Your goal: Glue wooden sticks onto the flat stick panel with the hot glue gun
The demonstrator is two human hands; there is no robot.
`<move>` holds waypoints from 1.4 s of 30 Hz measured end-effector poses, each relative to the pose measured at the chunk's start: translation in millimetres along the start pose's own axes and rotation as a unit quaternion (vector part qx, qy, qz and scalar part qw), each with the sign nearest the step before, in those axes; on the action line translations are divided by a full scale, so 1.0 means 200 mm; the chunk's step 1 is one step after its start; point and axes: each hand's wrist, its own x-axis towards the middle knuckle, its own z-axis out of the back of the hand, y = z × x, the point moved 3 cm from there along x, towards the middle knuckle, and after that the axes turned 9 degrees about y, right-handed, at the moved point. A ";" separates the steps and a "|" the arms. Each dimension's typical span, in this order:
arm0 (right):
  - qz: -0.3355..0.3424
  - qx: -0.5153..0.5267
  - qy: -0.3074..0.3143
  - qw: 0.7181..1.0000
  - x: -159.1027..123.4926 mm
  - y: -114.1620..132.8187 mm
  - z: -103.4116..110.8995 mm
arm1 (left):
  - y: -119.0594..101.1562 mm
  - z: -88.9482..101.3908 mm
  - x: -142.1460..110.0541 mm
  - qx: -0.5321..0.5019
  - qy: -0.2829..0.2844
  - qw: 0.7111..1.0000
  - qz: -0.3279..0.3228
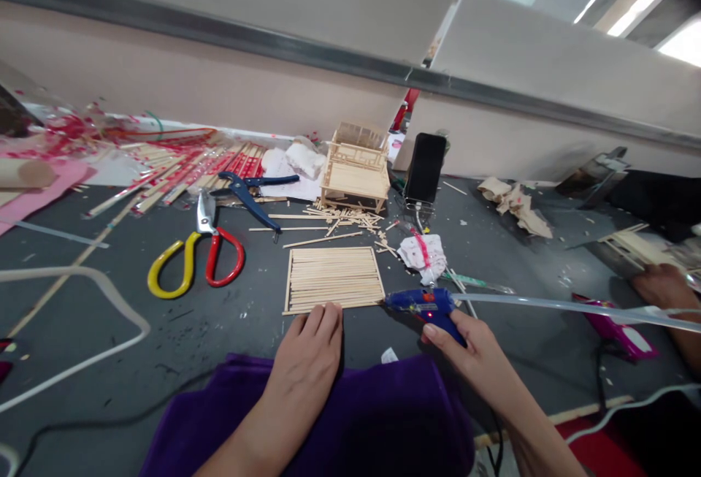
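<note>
My right hand (468, 345) grips a blue hot glue gun (432, 305), and a long clear glue stick (548, 305) runs out of its back. The gun's nozzle meets the lower right corner of a flat panel of thin wooden sticks (335, 277) on the dark table. Pressing the panel's near edge are the bent fingers of my left hand (312, 345); whether they pinch a stick there is hidden. Behind the panel lie loose stick pieces (350, 220) and a small wooden model house (355, 170).
Red-and-yellow-handled scissors (205, 243) and a blue-handled cutter (246, 196) lie left. A phone (426, 166) stands upright at the back. Crumpled paper (424, 254) sits by the glue gun. Purple cloth (383, 411) covers the near edge. Another person's hand (665, 287) is far right.
</note>
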 end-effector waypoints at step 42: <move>0.023 -0.053 -0.008 0.998 0.01 0.01 -0.01 | 0.01 -0.01 0.00 -0.032 0.016 0.999 0.004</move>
